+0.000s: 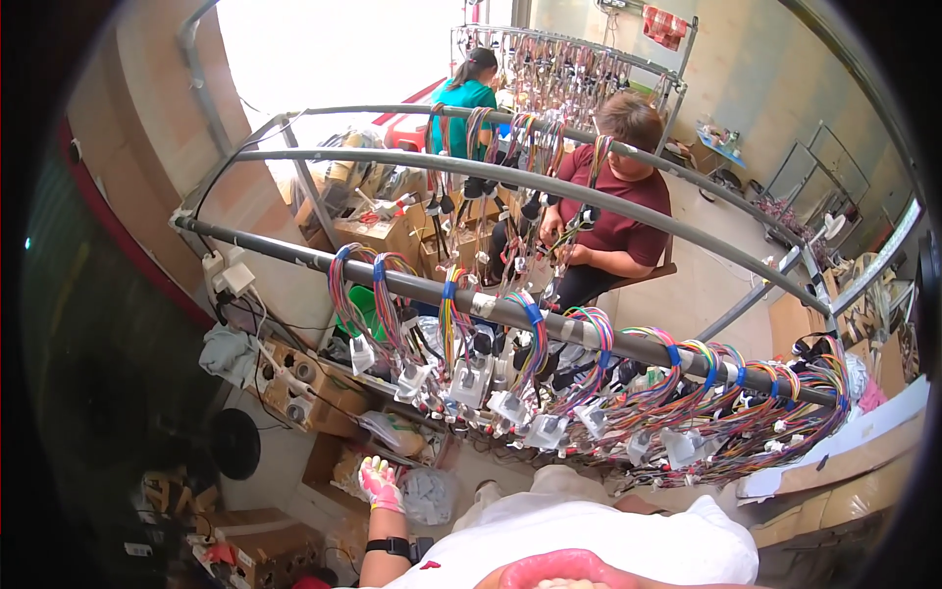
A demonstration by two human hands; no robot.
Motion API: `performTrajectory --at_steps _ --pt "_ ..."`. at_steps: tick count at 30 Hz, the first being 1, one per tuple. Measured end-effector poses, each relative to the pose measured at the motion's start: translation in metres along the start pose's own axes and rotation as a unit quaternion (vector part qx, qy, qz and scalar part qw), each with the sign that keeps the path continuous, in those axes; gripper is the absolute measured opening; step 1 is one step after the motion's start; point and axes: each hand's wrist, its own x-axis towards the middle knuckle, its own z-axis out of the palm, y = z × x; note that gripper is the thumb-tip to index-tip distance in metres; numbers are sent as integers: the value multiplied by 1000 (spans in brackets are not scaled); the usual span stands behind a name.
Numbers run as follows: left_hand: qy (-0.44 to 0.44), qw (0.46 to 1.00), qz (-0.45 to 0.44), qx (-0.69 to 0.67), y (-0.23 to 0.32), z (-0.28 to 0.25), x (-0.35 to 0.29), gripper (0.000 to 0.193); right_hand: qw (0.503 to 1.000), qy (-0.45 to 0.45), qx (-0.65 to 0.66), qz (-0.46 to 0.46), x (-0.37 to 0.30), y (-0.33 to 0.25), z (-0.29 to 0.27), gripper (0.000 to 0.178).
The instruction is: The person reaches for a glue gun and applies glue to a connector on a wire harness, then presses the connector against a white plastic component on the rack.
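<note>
Above the workshop floor (pixel 726 231), multicoloured wire harnesses (pixel 533 314) are draped over a grey rail (pixel 260 240), apparently so their white connectors (pixel 471 381) hang within reach. Apart from them, the left hand (pixel 381 483) is held loosely unclenched, seemingly empty (the right hand cannot be seen).

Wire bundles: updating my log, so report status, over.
Left hand pink-gloved, apart from wire bundles, grip unclear; right hand unseen. Bundles hang over nearest rail. Seated co-worker beyond.
</note>
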Motion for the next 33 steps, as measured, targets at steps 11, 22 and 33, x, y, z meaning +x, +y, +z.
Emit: performTrajectory --at_steps 11,22,33 --pt "-21 999 -20 -22 -10 1 3 42 927 15 312 209 -2 -23 -3 22" --pt "-6 1000 1 -29 -23 -2 -3 33 931 32 311 188 -7 0 22 21" --pt "-36 999 -11 -35 -41 -8 -17 38 958 -46 251 131 -15 -1 -5 18"
